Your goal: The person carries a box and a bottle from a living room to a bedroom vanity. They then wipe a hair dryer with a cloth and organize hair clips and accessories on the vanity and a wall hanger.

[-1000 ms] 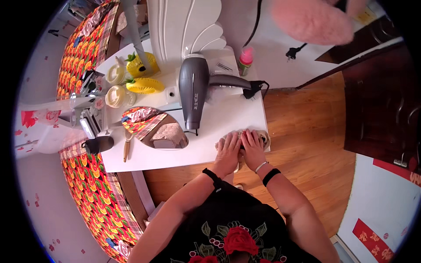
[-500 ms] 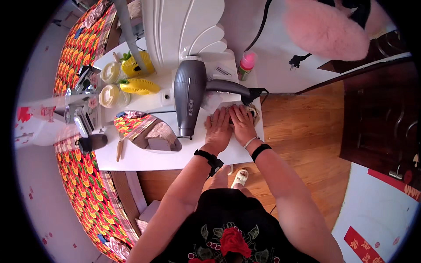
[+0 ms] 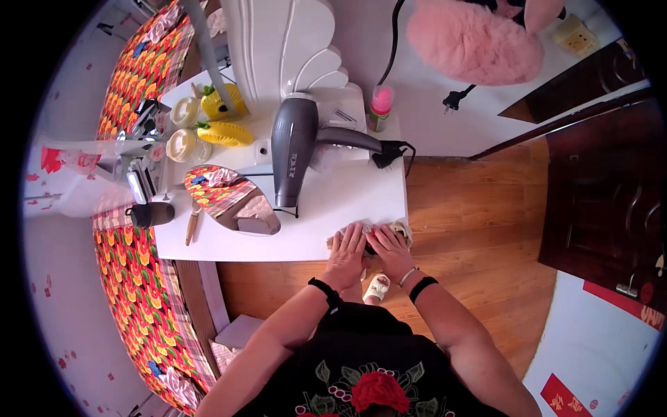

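Both of my hands lie side by side, palms down, on a bunched beige and dark patterned cloth (image 3: pixel 403 231) at the near right edge of the white table (image 3: pixel 326 233). My left hand (image 3: pixel 347 256) has its fingers stretched forward over the cloth's left part. Alongside it, my right hand (image 3: pixel 390 251) rests flat on the right part, fingers extended. Most of the cloth is hidden beneath them. Beyond the hands, a grey hair dryer (image 3: pixel 294 149) lies with its handle pointing right. Its black plug (image 3: pixel 389 154) sits at the table's right edge.
Left of the dryer lie an oval mirror (image 3: pixel 236 201), a wooden-handled brush (image 3: pixel 192 222), a black cup-like object (image 3: pixel 153 214) and a yellow pineapple-shaped item (image 3: pixel 226 133). Lidded jars (image 3: pixel 187 146) stand behind. A pink-capped bottle (image 3: pixel 380 108) is at the back right. A dark door (image 3: pixel 597 201) stands right.
Both hands have slid from beside the dryer's handle toward me, to the table's front edge, with the cloth moving under them. The dryer stays in place; the view has shifted slightly.
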The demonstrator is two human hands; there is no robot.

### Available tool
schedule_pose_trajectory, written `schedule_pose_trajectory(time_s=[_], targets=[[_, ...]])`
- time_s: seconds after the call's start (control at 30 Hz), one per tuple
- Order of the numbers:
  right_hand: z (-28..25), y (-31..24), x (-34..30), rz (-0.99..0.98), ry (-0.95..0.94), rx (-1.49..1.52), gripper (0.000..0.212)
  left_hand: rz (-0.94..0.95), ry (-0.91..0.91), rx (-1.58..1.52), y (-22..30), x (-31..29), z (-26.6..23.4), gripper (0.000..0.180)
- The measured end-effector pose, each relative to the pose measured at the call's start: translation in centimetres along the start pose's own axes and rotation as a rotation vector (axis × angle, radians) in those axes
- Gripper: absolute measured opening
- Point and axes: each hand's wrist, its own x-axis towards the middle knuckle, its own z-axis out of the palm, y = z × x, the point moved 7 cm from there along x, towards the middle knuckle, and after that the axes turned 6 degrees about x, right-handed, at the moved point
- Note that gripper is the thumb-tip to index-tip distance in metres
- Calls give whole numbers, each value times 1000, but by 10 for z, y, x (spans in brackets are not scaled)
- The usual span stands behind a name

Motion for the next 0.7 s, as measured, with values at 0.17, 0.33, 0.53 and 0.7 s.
schedule_pose_trajectory(time_s=[0.17,0.33,0.53,0.7], targets=[[-14,16,32,13,5,45,61,-24,62,13,-13,38,-15,73],[-25,37,73,-40,171,-85,57,-65,73,27,-28,85,-30,72],[-32,48,101,-2,198,-81,53,-88,91,91,-41,113,-37,73],[-25,38,76,-29,289,-109,58,-78,67,91,-31,95,-26,70]])
